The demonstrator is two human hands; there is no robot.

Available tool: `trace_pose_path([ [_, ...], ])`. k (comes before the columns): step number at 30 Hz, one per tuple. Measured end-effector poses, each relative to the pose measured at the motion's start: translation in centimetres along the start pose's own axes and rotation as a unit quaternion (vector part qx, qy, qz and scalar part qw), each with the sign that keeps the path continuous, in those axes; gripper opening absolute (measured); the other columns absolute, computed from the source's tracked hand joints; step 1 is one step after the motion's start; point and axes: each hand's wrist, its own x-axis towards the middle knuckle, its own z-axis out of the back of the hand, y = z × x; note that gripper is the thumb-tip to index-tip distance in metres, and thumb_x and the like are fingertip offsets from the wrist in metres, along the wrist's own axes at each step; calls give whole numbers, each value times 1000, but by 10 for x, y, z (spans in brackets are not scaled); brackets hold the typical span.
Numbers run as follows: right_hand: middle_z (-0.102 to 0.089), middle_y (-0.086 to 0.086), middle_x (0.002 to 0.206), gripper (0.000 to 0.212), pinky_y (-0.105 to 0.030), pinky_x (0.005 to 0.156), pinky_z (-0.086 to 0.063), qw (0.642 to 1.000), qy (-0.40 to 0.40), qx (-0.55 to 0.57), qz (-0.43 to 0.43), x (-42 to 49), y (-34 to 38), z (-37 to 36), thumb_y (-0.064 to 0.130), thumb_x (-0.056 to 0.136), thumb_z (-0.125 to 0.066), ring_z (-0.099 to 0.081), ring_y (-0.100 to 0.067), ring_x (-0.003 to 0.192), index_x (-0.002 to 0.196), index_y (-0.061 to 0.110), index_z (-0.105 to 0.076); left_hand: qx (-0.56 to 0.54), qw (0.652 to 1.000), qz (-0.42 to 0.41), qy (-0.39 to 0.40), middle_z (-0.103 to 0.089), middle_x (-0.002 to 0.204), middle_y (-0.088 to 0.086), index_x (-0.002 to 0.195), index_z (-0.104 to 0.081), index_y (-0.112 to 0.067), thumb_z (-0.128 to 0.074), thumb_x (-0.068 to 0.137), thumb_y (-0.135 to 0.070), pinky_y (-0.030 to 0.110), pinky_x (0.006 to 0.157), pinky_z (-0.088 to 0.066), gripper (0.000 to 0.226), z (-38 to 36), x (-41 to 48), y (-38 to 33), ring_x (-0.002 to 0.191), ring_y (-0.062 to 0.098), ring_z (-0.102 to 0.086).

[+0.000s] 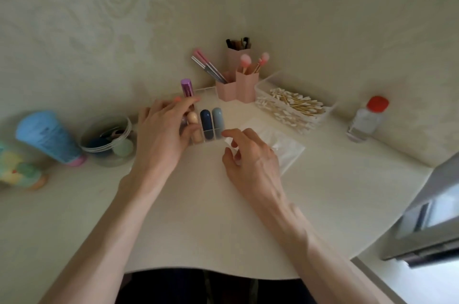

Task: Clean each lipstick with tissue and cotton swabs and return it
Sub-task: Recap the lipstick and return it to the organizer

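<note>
The left hand [161, 132] reaches into the clear organizer [210, 140] on the counter [198, 217]. Its fingers [188, 102] pinch the purple lipstick [186, 86], which stands upright at the organizer's left end. Lifting it at a slant could topple the peach lipstick [195, 127] just beside it, or drag the light organizer along. The right hand [248, 157] hovers over the tissue [285, 147], fingers loosely curled and grasping nothing, so nothing steadies the organizer.
</note>
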Motion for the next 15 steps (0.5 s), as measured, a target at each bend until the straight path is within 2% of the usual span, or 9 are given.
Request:
trace_pose_path([
  [4, -63, 0, 111, 40, -44, 75, -57, 1000, -3, -1, 2, -1, 0, -2, 20, 96, -62, -67, -25, 89, 136, 26, -62, -19, 999, 9, -38, -77, 107, 0, 119, -71, -23, -81, 84, -36, 39, 83, -37, 39, 7, 4, 2, 107, 27, -60],
  [7, -63, 5, 110, 42, -41, 74, -57, 997, -41, 57, 29, -2, -1, -3, 24, 97, -69, -65, -13, 87, 139, 26, -61, -92, 993, 3, -74, -74, 105, -3, 112, -74, -18, -77, 87, -40, 38, 81, -46, 34, 26, 1, -2, 98, 21, -62],
  [11, -68, 10, 118, 55, -18, 74, -50, 987, -36, 144, 67, -4, 9, -3, 42, 93, -76, -65, -4, 92, 142, 24, -59, -252, 966, 39, -42, -74, 109, -11, 112, -75, -20, -76, 83, -45, 34, 84, -55, 38, 48, -28, -15, 97, 12, -68],
  [13, -72, 13, 112, 43, -11, 76, -43, 985, -18, 150, 80, -5, 13, -4, 40, 91, -79, -65, -1, 92, 130, 23, -68, -287, 956, 49, -13, -75, 104, -11, 109, -76, -19, -78, 82, -45, 32, 81, -56, 37, 49, -44, -17, 92, 11, -69],
  [15, -73, 14, 99, 27, -9, 75, -40, 985, -1, 143, 96, -8, 14, -5, 35, 91, -81, -62, 1, 85, 114, 23, -75, -297, 953, 58, -7, -74, 100, -16, 107, -76, -18, -78, 82, -41, 23, 79, -53, 34, 48, -58, -17, 89, 8, -67],
])
